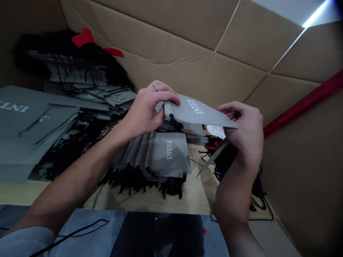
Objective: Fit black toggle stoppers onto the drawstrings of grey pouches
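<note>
A grey drawstring pouch (199,111) printed INTEX is held up above the table between both hands. My left hand (151,105), wearing a ring, pinches its near-left end beside a black cord knot (175,122). At the opposite end, my right hand (245,125) grips the pouch with curled fingers. A narrow grey strip or flap (213,157) hangs below that hand; whether it belongs to the same pouch I cannot tell. Under the hands lies a stack of like grey pouches (171,151), their black cord ends (171,187) facing me.
Larger grey INTEX bags (16,121) are piled at the left. Behind them rises a heap of pouches with black cords (77,73) and red strips (83,37). More black cords (227,160) lie at the right. Cardboard walls (171,46) enclose the wooden table (150,205).
</note>
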A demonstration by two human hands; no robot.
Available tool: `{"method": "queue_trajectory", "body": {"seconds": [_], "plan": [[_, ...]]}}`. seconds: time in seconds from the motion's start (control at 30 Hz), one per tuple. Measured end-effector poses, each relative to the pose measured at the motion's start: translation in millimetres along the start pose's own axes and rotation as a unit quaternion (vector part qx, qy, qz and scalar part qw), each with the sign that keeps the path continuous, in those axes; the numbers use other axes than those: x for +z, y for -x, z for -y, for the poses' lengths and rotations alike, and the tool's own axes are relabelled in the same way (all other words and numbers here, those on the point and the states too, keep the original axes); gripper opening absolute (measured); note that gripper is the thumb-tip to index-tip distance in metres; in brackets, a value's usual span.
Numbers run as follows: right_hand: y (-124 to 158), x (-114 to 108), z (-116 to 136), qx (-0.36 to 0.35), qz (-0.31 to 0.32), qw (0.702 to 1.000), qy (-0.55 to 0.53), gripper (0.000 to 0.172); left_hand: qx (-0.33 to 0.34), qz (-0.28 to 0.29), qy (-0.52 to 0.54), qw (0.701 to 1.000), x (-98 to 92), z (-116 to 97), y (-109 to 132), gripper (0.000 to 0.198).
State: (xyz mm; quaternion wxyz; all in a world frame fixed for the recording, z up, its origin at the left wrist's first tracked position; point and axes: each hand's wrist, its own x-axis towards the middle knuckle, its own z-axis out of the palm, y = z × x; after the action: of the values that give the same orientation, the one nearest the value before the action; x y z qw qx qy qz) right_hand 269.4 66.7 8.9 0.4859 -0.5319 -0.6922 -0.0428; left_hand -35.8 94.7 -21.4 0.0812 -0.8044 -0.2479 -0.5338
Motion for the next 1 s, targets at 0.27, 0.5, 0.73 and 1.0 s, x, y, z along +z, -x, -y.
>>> {"method": "queue_trajectory", "body": {"seconds": [0.27,0.5,0.73,1.0], "plan": [[3,-1,15,0.021,0.011,0.999,0.043,0.021,-0.009,-0.091,-0.111,0.99,1.7,3,1,0.027],[9,-5,26,0.003,0.028,0.996,0.079,0.024,-0.03,-0.131,-0.132,0.982,-0.4,-4,-1,0.025],[6,-13,15,-0.041,0.038,0.994,0.096,0.009,-0.078,-0.13,-0.157,0.976,-3.7,-12,-2,0.036],[-18,21,-33,-0.117,0.161,0.974,0.106,0.036,-0.068,-0.162,-0.147,0.973,-11.7,-9,-4,0.034]]}}
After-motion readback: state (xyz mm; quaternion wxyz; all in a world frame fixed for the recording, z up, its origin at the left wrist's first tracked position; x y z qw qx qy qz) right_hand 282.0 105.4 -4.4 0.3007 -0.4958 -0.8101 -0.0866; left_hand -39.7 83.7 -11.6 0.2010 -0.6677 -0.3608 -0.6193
